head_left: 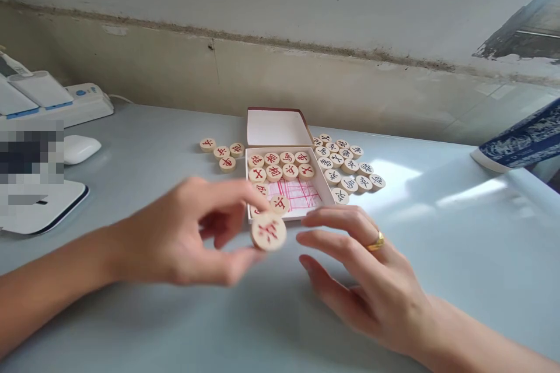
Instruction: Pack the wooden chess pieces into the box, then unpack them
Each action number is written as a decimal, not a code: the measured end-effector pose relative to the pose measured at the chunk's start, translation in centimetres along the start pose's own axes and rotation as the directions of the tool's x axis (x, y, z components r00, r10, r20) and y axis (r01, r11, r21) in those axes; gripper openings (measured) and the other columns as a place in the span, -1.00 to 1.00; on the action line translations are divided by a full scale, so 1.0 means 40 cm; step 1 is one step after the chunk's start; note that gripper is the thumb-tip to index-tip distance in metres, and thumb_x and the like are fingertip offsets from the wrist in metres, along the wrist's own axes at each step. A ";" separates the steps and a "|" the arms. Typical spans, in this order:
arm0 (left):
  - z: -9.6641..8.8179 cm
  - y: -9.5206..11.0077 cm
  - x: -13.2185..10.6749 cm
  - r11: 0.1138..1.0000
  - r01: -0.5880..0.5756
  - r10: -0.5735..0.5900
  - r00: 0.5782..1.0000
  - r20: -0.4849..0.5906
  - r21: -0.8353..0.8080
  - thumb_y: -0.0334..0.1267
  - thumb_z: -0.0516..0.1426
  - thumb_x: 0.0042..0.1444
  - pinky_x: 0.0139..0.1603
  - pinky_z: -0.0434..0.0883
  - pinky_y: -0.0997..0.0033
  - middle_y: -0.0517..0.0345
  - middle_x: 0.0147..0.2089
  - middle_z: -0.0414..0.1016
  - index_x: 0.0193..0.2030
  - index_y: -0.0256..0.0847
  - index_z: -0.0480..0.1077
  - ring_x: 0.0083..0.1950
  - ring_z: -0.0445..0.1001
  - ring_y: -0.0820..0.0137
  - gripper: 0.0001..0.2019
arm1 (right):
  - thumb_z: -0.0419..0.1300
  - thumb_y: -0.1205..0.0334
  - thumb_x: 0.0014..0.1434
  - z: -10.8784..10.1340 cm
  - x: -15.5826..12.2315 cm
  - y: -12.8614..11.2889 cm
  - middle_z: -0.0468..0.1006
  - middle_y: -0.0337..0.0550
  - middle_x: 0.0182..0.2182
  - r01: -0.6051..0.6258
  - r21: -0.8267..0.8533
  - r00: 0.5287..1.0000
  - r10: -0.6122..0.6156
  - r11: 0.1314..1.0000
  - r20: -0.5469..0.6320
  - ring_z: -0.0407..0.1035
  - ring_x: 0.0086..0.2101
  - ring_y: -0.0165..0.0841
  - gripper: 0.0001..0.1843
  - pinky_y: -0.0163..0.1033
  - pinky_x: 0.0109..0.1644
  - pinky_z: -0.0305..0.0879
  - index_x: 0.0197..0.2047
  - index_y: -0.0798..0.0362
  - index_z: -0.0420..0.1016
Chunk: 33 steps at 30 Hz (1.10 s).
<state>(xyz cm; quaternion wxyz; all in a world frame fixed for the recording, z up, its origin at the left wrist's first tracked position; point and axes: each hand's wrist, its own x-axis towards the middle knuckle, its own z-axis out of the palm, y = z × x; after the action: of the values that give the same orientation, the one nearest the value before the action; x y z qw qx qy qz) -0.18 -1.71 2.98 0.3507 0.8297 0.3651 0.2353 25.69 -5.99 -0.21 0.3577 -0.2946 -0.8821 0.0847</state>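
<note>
Between the thumb and index finger of my left hand (188, 233) is a round wooden Chinese chess piece (268, 232) with a red character, its face turned toward me. My right hand (359, 268), a gold ring on one finger, hovers to the right of that piece with fingers apart and nothing in them. Behind both hands stands an open white box (321, 178). Rows of red-marked pieces (274, 172) fill its back part, with a few more along its left side, partly covered by my left hand. A pink-lined patch (300, 193) of the box floor shows.
Several black-marked pieces (350, 166) lie right of the box, several red-marked ones (221, 152) to its left. At the left are a white earbud case (81, 149), a white pad (48, 210) and a power strip (94, 102). Blue patterned cloth (520, 134) is at the right edge.
</note>
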 end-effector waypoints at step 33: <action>-0.128 -0.110 0.070 0.626 0.527 -0.411 0.849 -0.332 0.575 0.01 -0.03 0.35 0.00 0.37 0.28 0.02 0.08 0.52 0.23 -0.21 0.38 0.02 0.46 0.15 -0.52 | -0.01 0.08 0.51 0.029 0.003 0.030 0.31 0.24 0.34 -0.091 -0.293 0.969 0.153 0.952 0.194 0.12 0.37 0.07 -0.49 0.33 0.37 0.21 0.37 0.20 0.30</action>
<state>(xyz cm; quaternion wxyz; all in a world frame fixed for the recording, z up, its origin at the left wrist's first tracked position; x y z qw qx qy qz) -3.68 4.68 3.34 0.0593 0.7505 0.6552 0.0638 25.36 -4.88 -1.43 0.2089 -0.3860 -0.8984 0.0114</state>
